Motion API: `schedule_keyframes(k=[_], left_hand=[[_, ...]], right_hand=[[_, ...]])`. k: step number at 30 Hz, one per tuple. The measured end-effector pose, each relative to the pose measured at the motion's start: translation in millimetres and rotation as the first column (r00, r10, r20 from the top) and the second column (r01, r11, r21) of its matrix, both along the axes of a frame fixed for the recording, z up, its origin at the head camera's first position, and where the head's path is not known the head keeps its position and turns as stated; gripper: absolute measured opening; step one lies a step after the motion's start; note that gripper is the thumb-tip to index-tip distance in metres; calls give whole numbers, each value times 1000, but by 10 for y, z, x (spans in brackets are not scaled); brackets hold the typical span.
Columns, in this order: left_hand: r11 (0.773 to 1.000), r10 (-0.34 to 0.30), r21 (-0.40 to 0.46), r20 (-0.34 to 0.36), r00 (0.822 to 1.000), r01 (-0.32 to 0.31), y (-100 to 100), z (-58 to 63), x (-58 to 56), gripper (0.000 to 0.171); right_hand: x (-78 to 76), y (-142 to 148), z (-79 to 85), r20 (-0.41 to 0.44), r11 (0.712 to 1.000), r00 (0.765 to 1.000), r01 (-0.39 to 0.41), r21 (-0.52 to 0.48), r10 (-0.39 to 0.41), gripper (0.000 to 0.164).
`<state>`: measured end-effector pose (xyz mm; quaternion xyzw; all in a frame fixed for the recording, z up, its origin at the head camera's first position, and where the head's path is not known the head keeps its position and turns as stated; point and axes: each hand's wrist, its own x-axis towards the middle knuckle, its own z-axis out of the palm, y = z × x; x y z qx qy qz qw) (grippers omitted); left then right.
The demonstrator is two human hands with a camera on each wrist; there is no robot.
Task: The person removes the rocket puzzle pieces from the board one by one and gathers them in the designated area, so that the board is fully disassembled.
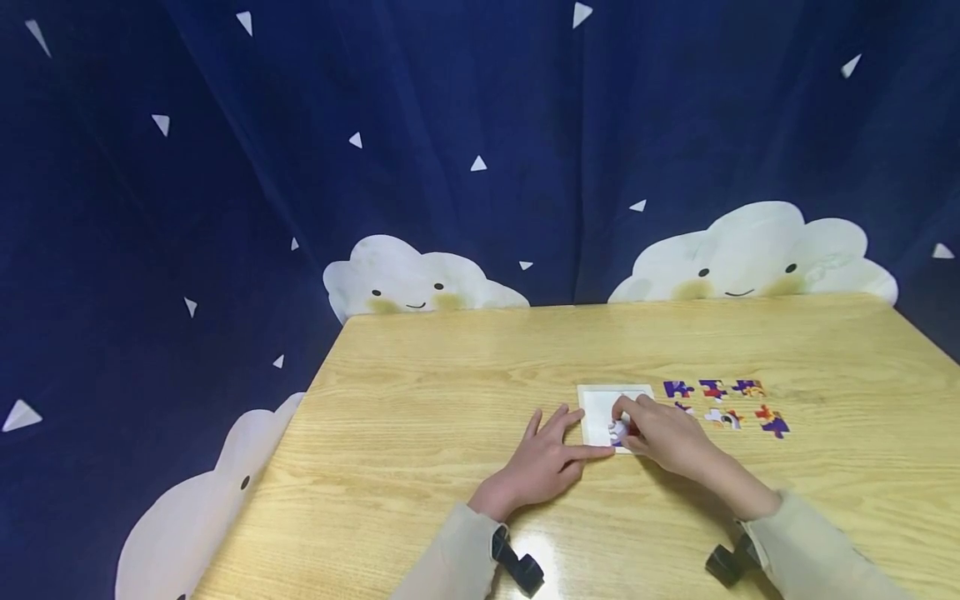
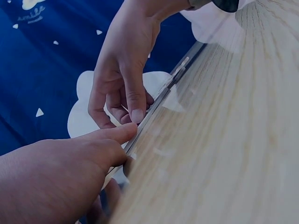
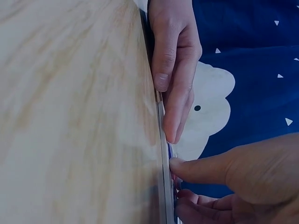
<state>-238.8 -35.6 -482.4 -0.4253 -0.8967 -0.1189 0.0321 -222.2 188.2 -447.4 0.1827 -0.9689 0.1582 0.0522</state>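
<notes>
A white puzzle frame (image 1: 597, 408) lies on the table. A purple and white jigsaw piece (image 1: 617, 432) sits in its lower part, partly hidden by fingers. My left hand (image 1: 551, 460) rests at the frame's left side, fingers spread and mostly straight, index finger and thumb touching the border. From the right, my right hand (image 1: 671, 435) reaches over the frame with curled fingers. Thumb and fingers pinch a jigsaw piece low in the frame; a little purple and red (image 3: 174, 179) shows by the thumb in the right wrist view. The piece's outline is mostly covered.
Right of the frame lie several loose jigsaw pieces in two rows, among them a purple piece (image 1: 678, 389), a white and orange piece (image 1: 724, 418) and a red and purple piece (image 1: 772, 421). A dark blue curtain (image 1: 465, 100) with clouds hangs behind the wooden table (image 1: 420, 392).
</notes>
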Motion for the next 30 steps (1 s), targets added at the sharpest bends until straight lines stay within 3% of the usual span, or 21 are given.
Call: schedule_keyframes(k=[9,19,30], left_hand=[[1000,4,9,16,1000,-4,-7,7,10,41],[1000,15,10,21,1000,-16,-2,22,-15,42],[1000,10,6,13,1000,-10,-3,-11,4,41]], right_hand=[[9,-15,12,-40,1000,999,-18,24,19,20],[-39,16,48,-3,999,999,-47,-5,47,22],[4,-1,10,-26,999,999,-31,10,31,22]])
